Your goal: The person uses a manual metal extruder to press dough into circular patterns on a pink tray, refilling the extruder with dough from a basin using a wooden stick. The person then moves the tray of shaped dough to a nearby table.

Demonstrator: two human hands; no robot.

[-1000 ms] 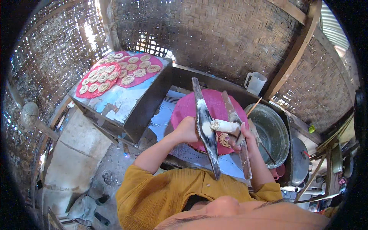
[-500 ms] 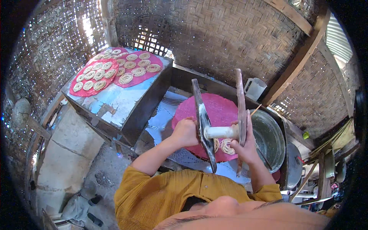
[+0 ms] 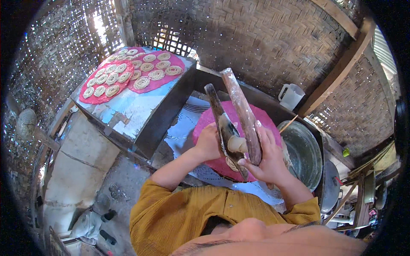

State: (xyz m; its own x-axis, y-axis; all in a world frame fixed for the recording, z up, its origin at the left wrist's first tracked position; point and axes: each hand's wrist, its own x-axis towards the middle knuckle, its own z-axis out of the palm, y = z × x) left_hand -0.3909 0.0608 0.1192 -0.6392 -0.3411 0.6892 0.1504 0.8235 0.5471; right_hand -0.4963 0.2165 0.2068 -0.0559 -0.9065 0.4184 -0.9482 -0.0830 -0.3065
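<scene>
The left hand (image 3: 208, 143) is curled closed on the left side of a dark, white-smeared wooden bar (image 3: 223, 121), its fingertips out of sight. The right hand (image 3: 270, 160) lies half spread against the lower part of a reddish-brown, flour-dusted wooden bar (image 3: 242, 109), fingers fairly straight and thumb forward; whether it truly grips is hard to tell from this angle. Both bars tilt toward eleven o'clock, and a short, pale cylinder (image 3: 236, 144) bridges the gap between them.

The pair is held above a round, bright pink sheet (image 3: 269, 117), which rests over a white and pale blue patterned cloth (image 3: 176, 131). At six o'clock from the cylinder, a small coil of cream noodles (image 3: 232, 165) shows partly behind the dark bar.

At three o'clock stands a wide, grey-green basin (image 3: 304, 147), with a translucent white plastic jug (image 3: 291, 96) at two o'clock. At ten o'clock, cream noodle nests (image 3: 112, 78) sit on pink-red sheets (image 3: 95, 73) spread over a worn blue and white tabletop (image 3: 141, 110).
</scene>
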